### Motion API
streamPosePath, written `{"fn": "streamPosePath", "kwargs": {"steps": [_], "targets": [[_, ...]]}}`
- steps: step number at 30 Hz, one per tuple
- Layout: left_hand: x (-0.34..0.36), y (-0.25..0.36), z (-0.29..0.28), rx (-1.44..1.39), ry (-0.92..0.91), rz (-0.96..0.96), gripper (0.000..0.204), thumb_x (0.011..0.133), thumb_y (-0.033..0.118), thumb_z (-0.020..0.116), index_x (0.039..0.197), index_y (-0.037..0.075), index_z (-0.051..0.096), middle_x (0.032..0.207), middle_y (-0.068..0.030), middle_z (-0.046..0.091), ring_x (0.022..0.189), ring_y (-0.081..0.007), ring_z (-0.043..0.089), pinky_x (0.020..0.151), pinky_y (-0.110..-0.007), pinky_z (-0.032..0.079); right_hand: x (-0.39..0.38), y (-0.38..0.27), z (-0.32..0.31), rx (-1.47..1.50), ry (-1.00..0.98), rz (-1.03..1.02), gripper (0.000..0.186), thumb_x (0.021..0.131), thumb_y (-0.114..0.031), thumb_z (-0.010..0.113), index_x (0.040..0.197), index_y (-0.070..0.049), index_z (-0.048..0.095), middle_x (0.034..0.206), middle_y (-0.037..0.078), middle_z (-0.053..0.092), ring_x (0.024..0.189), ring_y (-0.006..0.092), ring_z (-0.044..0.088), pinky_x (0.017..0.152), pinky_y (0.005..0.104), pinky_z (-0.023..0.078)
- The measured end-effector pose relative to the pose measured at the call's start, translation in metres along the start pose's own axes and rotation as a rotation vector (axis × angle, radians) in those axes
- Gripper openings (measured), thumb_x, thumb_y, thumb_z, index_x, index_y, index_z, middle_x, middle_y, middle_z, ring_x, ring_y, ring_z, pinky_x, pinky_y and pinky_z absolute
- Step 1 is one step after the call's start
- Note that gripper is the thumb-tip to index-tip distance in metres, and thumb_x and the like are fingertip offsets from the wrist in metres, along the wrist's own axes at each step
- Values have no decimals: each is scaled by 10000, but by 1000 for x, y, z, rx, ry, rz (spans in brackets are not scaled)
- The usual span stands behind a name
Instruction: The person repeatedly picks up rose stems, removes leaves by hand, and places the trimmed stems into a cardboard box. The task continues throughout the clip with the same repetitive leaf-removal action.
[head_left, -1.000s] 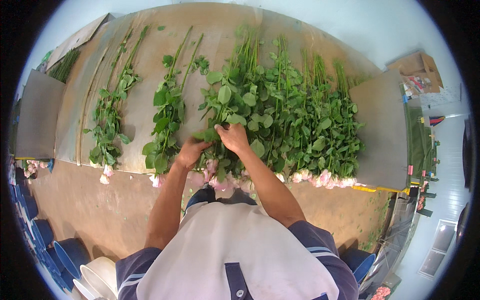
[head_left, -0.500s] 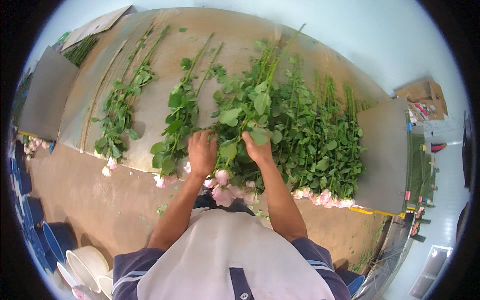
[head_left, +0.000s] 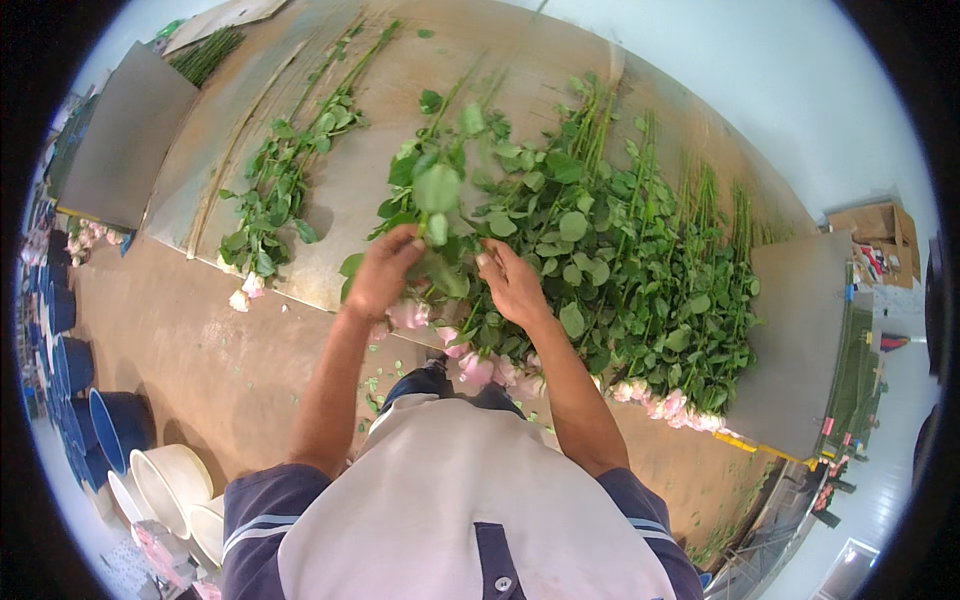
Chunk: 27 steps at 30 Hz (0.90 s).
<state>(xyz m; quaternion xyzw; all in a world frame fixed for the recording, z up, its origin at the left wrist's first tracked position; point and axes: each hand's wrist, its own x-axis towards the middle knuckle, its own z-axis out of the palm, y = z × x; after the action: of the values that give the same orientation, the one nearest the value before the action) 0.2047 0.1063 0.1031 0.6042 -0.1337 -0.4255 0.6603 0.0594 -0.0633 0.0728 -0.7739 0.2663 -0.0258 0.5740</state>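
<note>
A person's left hand [head_left: 388, 275] has its fingers curled in, and its grip looks closed around the stem of a pink rose [head_left: 408, 314]. The leaves of this rose are blurry. The rose is over the front part of the big desk [head_left: 310, 240], with its flower down near the front edge and its leaves reaching up past the hand.

The right hand [head_left: 513, 285] is just beside it. Its fingers are bent and its grip is partly closed, close to the green leaves. I cannot tell if it has hold of a leaf or a stem.

To the right of the hands lies a big, thick pile of roses [head_left: 640, 290]. Their stems point to the back of the desk, and their pink flowers hang over the front edge. Well to the left lies a small bunch of roses [head_left: 285, 180]. Blue tubs [head_left: 122, 425] and white tubs [head_left: 172, 488] stand on the brown floor [head_left: 210, 350].
</note>
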Motion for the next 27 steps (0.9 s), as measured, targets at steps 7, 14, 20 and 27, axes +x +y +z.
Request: {"fn": "streamPosePath", "kwargs": {"steps": [7,14,20,27], "targets": [[16,-6,-139,583,341,14,326,909,173,526,1193,25,585,875,-60,647,670,-115,583,542,-272,484,7,-7,28,-80,8,-16,350,946,-231,550,1228,-26,520,1090,160,642,990,238,631,839,334,497],[25,-56,-173,1041,474,-4,333,854,216,544,1131,47,618,1005,-235,648,977,-396,607,842,-446,474,29,-5,74,126,-21,-17,357,913,-204,567,1192,17,539,1054,171,650,964,265,641,841,345,503],[10,-39,-142,1390,755,339,245,854,169,581,1061,45,626,948,-168,634,912,-377,589,812,-450,465,57,3,102,283,84,187,372,906,-212,591,1174,43,542,1079,132,644,930,173,623,795,291,496],[7,-52,-86,906,311,135,294,853,203,622,1078,15,610,925,-181,662,837,-344,625,758,-411,487,83,4,115,129,26,238,321,862,-252,630,1036,17,597,868,91,643,773,176,563,715,329,447]]}}
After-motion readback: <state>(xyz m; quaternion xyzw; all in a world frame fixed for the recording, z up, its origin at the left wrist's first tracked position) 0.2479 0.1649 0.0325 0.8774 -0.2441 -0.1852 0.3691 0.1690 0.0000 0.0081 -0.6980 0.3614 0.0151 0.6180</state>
